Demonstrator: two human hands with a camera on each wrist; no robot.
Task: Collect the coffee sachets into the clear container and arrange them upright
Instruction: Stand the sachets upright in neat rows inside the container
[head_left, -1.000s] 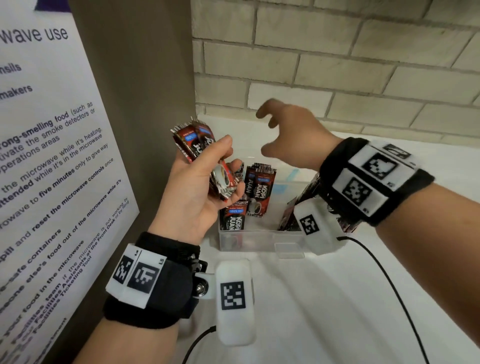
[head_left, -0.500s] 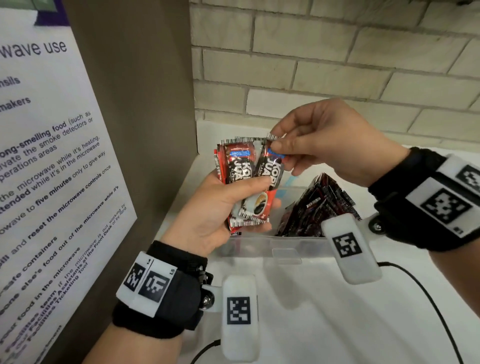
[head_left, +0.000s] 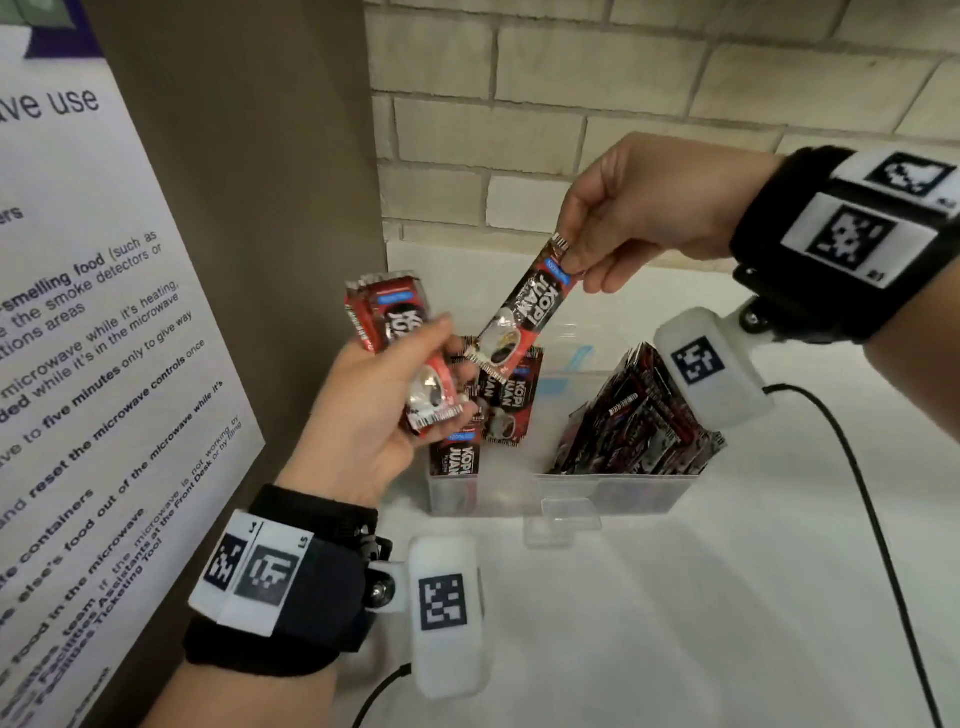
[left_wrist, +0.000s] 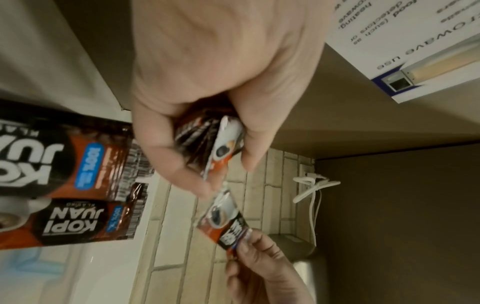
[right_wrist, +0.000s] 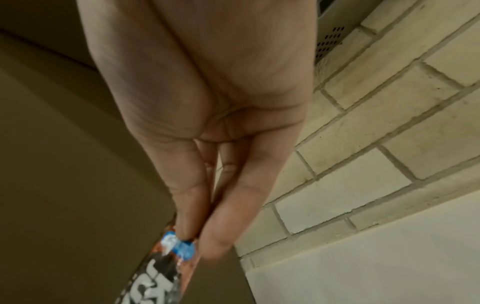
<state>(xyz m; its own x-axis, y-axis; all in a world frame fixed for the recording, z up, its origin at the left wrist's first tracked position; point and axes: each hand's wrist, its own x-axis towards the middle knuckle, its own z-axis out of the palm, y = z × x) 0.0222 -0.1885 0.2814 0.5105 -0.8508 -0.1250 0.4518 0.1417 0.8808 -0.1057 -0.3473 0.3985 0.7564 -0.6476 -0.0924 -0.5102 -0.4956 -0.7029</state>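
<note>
The clear container (head_left: 613, 493) stands on the white counter (head_left: 727, 597), close to the brick wall (head_left: 623, 104) behind it. Inside it, at its right end, a packed batch of coffee sachets (head_left: 639, 415) leans over toward the left, tilted and not upright. At its left end a few more sachets (head_left: 506, 400) stand nearly upright, with one sachet (head_left: 454, 462) just in front of them against the near wall of the container; their lower ends are hidden by the frosted plastic.

Above the left end of the container, the left hand (head_left: 363, 415) has its fingers and thumb curled round a small bundle of sachets (head_left: 395, 332), thumb pressed across the front of the bundle. How many sachets it holds cannot be told.

Above the middle of the container, the right hand (head_left: 649, 208) pinches the top edge of a single sachet (head_left: 524, 317) between thumb and fingertips (right_wrist: 192, 222). The sachet hangs slanting down and to the left, its lower end close to the left hand's fingers, over the sachets standing at the container's left end.

To the left of the container a printed notice (head_left: 78, 364) hangs on a brown panel (head_left: 249, 208).
</note>
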